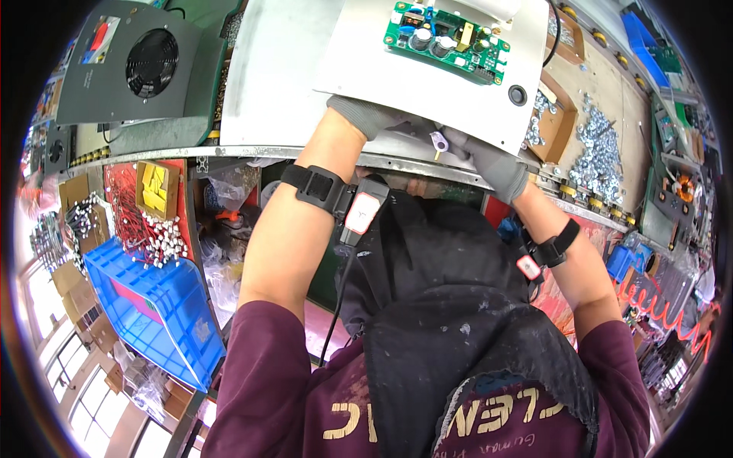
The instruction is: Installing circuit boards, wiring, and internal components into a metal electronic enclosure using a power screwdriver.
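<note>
Gloved hands, left (365,116) and right (496,164), are closing on the near edge of a grey metal plate (366,53) whose green circuit board (449,40) is sitting at its far side and, judging by the overhang, risking sliding off.

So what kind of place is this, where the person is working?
It looks like an electronics assembly workshop. A green circuit board sits on a grey metal plate that both gloved hands hold, screws lie heaped on the bench, and a blue bin stands beside bundles of red wires.
</note>
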Action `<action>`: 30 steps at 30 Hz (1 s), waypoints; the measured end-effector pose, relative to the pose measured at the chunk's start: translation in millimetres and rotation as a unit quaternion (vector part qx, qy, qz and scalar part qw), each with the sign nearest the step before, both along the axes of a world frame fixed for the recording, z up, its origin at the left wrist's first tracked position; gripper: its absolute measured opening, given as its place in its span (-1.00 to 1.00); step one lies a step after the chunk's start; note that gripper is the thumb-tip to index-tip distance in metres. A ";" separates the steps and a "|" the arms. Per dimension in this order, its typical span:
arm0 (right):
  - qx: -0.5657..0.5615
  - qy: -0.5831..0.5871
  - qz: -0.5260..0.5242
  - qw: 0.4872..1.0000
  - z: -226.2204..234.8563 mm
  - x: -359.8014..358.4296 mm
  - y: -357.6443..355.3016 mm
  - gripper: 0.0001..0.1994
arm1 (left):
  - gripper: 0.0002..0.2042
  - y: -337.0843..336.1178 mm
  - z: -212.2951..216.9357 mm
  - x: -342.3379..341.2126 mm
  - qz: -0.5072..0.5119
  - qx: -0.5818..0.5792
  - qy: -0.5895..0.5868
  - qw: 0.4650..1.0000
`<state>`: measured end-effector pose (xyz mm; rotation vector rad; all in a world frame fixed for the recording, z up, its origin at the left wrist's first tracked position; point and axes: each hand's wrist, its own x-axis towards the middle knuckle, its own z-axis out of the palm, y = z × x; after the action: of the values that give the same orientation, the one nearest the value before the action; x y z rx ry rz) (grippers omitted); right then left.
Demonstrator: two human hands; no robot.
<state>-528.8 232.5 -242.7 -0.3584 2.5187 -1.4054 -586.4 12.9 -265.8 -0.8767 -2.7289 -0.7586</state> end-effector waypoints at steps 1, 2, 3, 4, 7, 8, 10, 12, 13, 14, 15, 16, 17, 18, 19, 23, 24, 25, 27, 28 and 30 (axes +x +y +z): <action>-0.151 -0.340 -0.084 0.924 1.1 5.8 -1.9 -0.74 | -0.60 3.1 -0.7 -0.7 0.012 0.038 -0.006 0.999; -0.149 -0.341 -0.079 0.925 1.1 10.1 -5.3 -0.74 | -0.60 7.7 -2.5 -1.1 0.017 0.040 -0.009 0.999; -0.142 -0.305 -0.053 0.940 1.3 12.3 -8.8 -0.74 | -0.60 12.2 -4.6 -2.4 0.050 0.024 0.004 0.998; -0.151 -0.257 -0.013 0.954 1.8 14.0 -12.2 -0.73 | -0.60 15.7 -6.6 -3.4 0.074 -0.010 -0.016 0.997; 0.001 -0.046 0.044 0.998 5.9 11.1 -18.3 -0.64 | -0.62 20.8 -9.0 -5.1 0.084 -0.010 -0.027 0.996; 0.170 0.139 0.090 0.971 7.4 10.8 -20.2 -0.61 | -0.62 21.2 -8.0 -4.7 0.075 0.000 -0.010 0.997; 0.201 0.143 0.099 0.964 9.2 9.3 -22.3 -0.61 | -0.68 22.2 -3.5 -3.2 0.091 0.014 -0.070 0.993; 0.249 0.112 0.102 0.957 6.8 7.5 -22.3 -0.61 | -0.72 23.8 2.6 -2.0 0.107 0.021 -0.117 0.987; 0.311 0.135 0.112 0.934 3.5 5.6 -21.6 -0.65 | -0.74 24.2 5.5 -2.1 0.104 0.041 -0.126 0.986; 0.348 0.189 0.124 0.910 -1.4 2.9 -21.0 -0.68 | -0.76 26.0 7.8 -1.6 0.119 0.033 -0.145 0.982; 0.370 0.164 0.118 0.907 -6.4 -2.8 -17.8 -0.68 | -0.78 27.5 9.7 -1.8 0.103 -0.015 -0.082 0.991; 0.304 0.188 0.092 0.929 -11.0 -11.1 -11.3 -0.70 | -0.79 29.2 11.2 -2.0 0.088 -0.063 -0.020 0.994; 0.251 0.192 0.057 0.947 -15.9 -18.9 -5.8 -0.71 | -0.79 32.4 12.0 -0.5 0.090 -0.064 -0.016 0.994; 0.233 0.213 0.067 0.946 -20.8 -24.9 -1.8 -0.71 | -0.78 35.4 12.5 1.6 0.111 -0.068 -0.063 0.990; 0.244 0.160 0.056 0.955 -24.6 -29.6 1.7 -0.71 | -0.76 38.7 13.0 5.3 0.131 -0.072 -0.111 0.982; 0.274 0.100 0.089 0.952 -31.1 -31.9 11.0 -0.63 | -0.65 41.3 20.4 18.9 0.101 0.000 -0.115 0.988; 0.233 0.058 0.104 0.965 -32.4 -28.1 11.9 -0.58 | -0.63 37.5 23.8 20.7 0.106 -0.028 -0.148 0.983; 0.167 -0.019 0.097 0.981 -31.4 -21.2 17.6 -0.53 | -0.61 37.3 27.3 25.3 0.110 -0.033 -0.166 0.979; 0.116 0.024 0.091 0.989 -29.5 -11.7 30.0 -0.52 | -0.57 31.9 34.5 33.6 0.118 0.000 -0.181 0.976; 0.212 0.044 0.121 0.969 -27.6 -9.2 37.2 -0.53 | -0.55 28.9 37.3 40.0 0.121 0.028 -0.194 0.973; 0.143 -0.109 -0.007 0.984 -21.2 9.2 47.2 -0.56 | -0.50 19.7 42.9 56.4 0.120 0.109 -0.247 0.955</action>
<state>-519.6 279.8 -263.8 -0.1257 2.4939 -1.0035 -530.0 32.6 -223.0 -0.3267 -2.9982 -1.3419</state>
